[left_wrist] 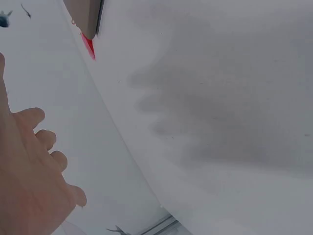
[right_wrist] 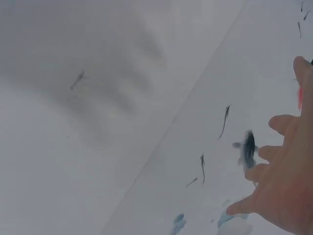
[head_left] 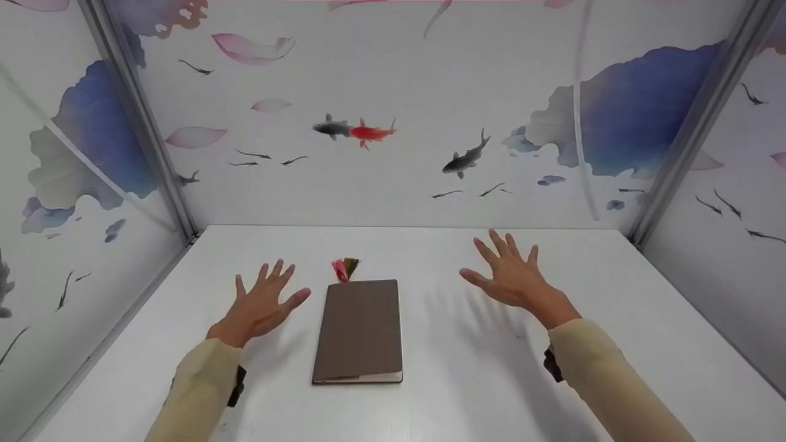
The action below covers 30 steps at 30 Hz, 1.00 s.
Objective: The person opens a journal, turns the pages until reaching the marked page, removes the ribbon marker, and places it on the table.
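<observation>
1 brown notebook (head_left: 359,331) is laid flat on the white table (head_left: 436,399), between the left hand (head_left: 259,309) and right hand (head_left: 514,281).
Nothing is gripped by either hand; the fingers are extended. The notebook is judged light, fairly stiff and smooth enough to slide; it is best pinched along its 2 long edges, covers pressed together, with the soft tassel (head_left: 345,269) at the far end left unpulled.

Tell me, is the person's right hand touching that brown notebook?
Apart. The head view shows it: a wide stretch of white tabletop lies between the right hand and the brown notebook.
</observation>
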### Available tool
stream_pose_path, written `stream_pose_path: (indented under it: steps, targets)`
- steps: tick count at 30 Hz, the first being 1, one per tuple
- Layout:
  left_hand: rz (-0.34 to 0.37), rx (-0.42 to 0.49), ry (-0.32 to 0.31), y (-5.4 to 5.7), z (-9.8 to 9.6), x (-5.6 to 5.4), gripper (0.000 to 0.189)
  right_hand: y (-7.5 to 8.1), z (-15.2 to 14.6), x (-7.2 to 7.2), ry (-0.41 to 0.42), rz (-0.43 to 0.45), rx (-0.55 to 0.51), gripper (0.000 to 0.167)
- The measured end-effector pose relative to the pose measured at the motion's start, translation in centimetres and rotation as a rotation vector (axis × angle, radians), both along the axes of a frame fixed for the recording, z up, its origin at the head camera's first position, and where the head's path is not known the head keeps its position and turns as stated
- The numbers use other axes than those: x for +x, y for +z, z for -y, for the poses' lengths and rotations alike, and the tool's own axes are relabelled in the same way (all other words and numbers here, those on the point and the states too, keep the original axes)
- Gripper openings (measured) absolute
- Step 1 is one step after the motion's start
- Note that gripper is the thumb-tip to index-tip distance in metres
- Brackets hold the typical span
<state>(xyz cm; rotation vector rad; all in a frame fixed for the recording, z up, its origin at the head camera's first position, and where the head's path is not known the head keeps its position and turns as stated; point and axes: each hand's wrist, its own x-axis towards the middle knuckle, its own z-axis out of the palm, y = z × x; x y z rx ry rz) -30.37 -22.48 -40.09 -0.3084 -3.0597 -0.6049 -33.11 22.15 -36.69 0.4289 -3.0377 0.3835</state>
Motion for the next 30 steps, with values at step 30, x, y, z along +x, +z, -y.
stream_pose_path:
  steps: [30]
  targets:
    - [0.321,0.124,-0.179,-3.7,-5.6,2.0,0.094,-5.8,11.2,3.9,0.082,0.16,-0.285,0.078]
